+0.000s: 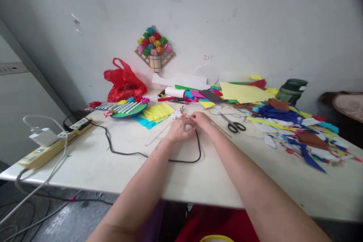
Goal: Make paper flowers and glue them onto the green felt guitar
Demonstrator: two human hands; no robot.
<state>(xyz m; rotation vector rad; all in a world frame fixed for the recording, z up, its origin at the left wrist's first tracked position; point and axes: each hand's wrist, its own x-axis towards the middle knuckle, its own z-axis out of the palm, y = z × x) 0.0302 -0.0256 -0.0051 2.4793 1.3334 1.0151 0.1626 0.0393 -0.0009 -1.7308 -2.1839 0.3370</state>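
Observation:
My left hand is closed around a white hot glue gun near the middle of the table. Much of the gun is hidden by my fingers. Its black cord leaves below the hand and loops left over the tabletop. My right hand is right beside it, fingertips pinched together close to the left fingers. Whatever is in that pinch is too small and hidden to name. Thin sticks lie to the right of my hands, near black-handled scissors. Yellow crepe paper and blue paper lie just to the left.
A power strip with a white charger runs along the left edge. Behind are a green disc with paper flowers and a red plastic bag. Coloured scraps and a dark green bottle are on the right.

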